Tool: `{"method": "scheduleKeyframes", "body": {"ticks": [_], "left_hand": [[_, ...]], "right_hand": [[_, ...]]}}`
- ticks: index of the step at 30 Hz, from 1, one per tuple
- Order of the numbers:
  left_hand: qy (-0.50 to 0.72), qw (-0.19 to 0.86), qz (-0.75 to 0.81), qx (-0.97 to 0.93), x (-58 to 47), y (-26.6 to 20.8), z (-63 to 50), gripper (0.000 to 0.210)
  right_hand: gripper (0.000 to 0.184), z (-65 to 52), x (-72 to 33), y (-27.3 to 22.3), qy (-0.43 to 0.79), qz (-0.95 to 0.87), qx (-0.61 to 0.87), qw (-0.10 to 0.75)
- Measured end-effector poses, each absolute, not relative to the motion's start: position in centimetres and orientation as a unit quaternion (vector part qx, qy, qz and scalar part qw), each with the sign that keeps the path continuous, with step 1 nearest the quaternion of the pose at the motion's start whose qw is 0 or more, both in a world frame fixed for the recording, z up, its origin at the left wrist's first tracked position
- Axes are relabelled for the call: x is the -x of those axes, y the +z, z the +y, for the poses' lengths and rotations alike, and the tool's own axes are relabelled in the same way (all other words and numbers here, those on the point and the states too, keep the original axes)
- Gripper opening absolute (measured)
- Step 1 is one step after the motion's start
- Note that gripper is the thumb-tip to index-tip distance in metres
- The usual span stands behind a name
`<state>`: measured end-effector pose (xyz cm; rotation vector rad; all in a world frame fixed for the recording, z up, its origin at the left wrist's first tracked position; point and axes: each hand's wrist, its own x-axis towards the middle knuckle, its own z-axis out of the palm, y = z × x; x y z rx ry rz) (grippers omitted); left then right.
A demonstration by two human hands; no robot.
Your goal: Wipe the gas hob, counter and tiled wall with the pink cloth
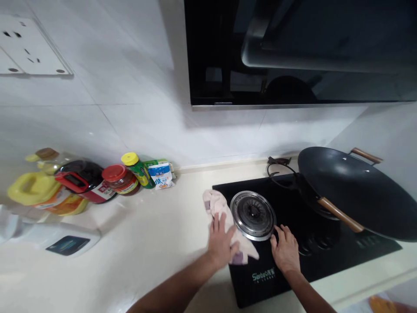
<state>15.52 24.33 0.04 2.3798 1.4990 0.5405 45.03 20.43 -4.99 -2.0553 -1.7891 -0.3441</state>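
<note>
My left hand [222,241] lies on a pale pink cloth [217,202] with its fingers spread and pressed flat. The cloth is bunched along the left edge of the black gas stove [250,293], partly on the white counter. Right beside it is the round metal burner [253,213], with no pan support over it. My right hand [286,250] rests at the burner's lower right, fingers a little apart and holding nothing. Its fingertips are at the burner's rim; whether they touch it I cannot tell.
A large black wok [355,191] with wooden handles sits on the right burner. Behind it a black pan support [280,171] leans. Along the wall stand a red-lidded jar [121,179], a green bottle [140,169], seasoning packets [162,175] and oil bottles. A range hood [293,82] hangs above.
</note>
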Motion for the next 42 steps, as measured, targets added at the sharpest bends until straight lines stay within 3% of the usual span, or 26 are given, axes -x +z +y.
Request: {"method": "scheduleKeyframes", "body": {"ticks": [3, 7, 11, 16, 20, 23, 27, 30, 37, 42], "left_hand": [[0.228, 0.064, 0.414, -0.879, -14.6, -3.7, 17.2, 0.078], [0.269, -0.021, 0.367, -0.890, -13.7, -6.5, 12.9, 0.059], [0.275, -0.003, 0.342, -0.899, -12.6, -5.8, 13.7, 0.050], [0.255, 0.135, 0.366, -0.885, -11.1, -3.6, 16.0, 0.032], [0.302, 0.333, 0.439, -0.778, -10.6, 0.5, 17.9, 0.050], [0.353, 0.533, 0.549, -0.538, -10.9, 5.4, 19.9, 0.060], [0.367, 0.645, 0.556, -0.374, -10.5, 10.6, 22.9, 0.075], [0.380, 0.605, 0.582, -0.388, -8.6, 11.5, 25.0, 0.075], [0.443, 0.369, 0.694, -0.431, -3.3, 9.1, 25.6, 0.058], [0.318, 0.183, 0.580, -0.728, -4.9, 5.4, 22.2, 0.038]], "right_hand": [[0.043, 20.4, -45.0, -5.0, -0.122, -0.637, 0.735, 0.195], [0.042, 20.5, -44.8, -4.9, -0.121, -0.632, 0.742, 0.188], [0.041, 20.7, -44.5, -4.5, -0.114, -0.629, 0.746, 0.186], [0.041, 20.8, -44.2, -4.1, -0.109, -0.620, 0.753, 0.193], [0.041, 20.8, -44.1, -3.9, -0.098, -0.616, 0.757, 0.193], [0.041, 20.9, -44.0, -3.9, -0.099, -0.615, 0.759, 0.191], [0.042, 20.9, -43.9, -3.9, -0.107, -0.615, 0.759, 0.185], [0.042, 20.9, -43.9, -4.1, -0.109, -0.614, 0.759, 0.189], [0.043, 20.8, -44.1, -4.4, -0.099, -0.616, 0.758, 0.191], [0.042, 20.8, -44.4, -4.7, -0.088, -0.618, 0.755, 0.200]]}}
